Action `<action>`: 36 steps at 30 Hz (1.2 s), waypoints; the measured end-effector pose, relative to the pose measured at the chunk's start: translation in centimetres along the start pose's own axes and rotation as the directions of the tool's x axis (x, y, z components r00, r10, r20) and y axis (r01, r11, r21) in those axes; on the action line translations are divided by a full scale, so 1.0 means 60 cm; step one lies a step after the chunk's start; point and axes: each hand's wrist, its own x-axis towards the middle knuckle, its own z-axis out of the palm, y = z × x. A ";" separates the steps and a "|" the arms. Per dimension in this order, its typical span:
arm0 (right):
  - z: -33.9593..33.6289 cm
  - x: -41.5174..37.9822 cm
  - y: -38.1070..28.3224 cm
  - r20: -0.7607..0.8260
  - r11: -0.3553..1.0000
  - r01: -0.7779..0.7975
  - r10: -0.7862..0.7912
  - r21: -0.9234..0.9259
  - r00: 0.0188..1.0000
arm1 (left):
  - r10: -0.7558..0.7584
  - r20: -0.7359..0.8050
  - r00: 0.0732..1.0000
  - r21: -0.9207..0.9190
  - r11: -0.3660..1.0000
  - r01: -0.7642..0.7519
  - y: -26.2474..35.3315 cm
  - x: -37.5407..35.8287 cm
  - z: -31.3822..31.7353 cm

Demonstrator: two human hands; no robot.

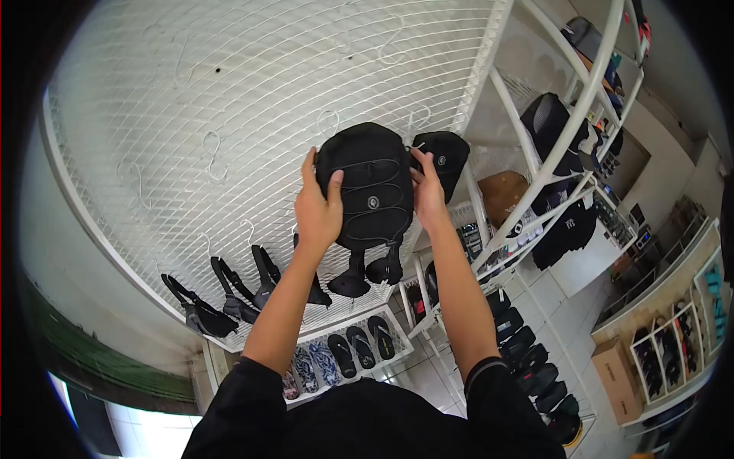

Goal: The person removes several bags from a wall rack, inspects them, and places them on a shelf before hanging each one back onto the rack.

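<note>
A small black backpack point(372, 172) with elastic cord laced across its front and a round logo is upright before the white wire mesh. My left hand point(319, 210) grips its left side, thumb on the front and fingers behind the edge. On the opposite side, my right hand point(427, 187) is closed at the backpack's edge, fingertips near its upper right. Just beyond that hand hangs another black bag point(447, 159) with a similar round logo. Below the backpack, dark bags point(348, 283) hang from the mesh, partly overlapped by it.
White wire mesh point(260, 99) fills the wall, with S-shaped hooks point(215, 153) on it. Black sling bags point(206, 314) hang low at left. Flip-flops point(340, 353) line a rack beneath. To the right stand a white tubular frame point(569, 130), black caps point(527, 356) in a row and a cardboard box point(618, 379).
</note>
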 end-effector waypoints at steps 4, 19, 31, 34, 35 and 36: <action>0.014 0.049 -0.005 -0.117 0.998 -0.046 0.052 0.052 0.992 | -0.071 0.057 0.996 0.013 0.997 0.070 0.023 -0.001 -0.013; 0.022 0.075 -0.013 -0.239 1.000 -0.003 0.005 0.011 0.971 | 0.198 -0.168 0.966 0.072 0.979 -0.188 0.041 0.026 0.003; -0.037 -0.057 -0.025 -0.088 0.994 -0.111 0.112 0.023 0.990 | 0.082 -0.032 0.996 -0.164 0.983 -0.086 0.109 -0.056 0.002; -0.085 -0.151 -0.014 -0.014 0.986 0.055 -0.053 0.156 0.998 | 0.103 0.005 0.995 -0.205 0.974 -0.099 0.121 -0.094 0.028; -0.113 -0.184 -0.004 0.028 0.983 0.077 -0.083 0.169 0.996 | 0.116 0.030 0.993 -0.213 0.971 -0.107 0.125 -0.105 0.038; -0.130 -0.221 -0.003 0.014 0.990 0.078 -0.080 0.117 0.997 | 0.110 0.069 0.992 -0.214 0.972 -0.092 0.132 -0.116 0.050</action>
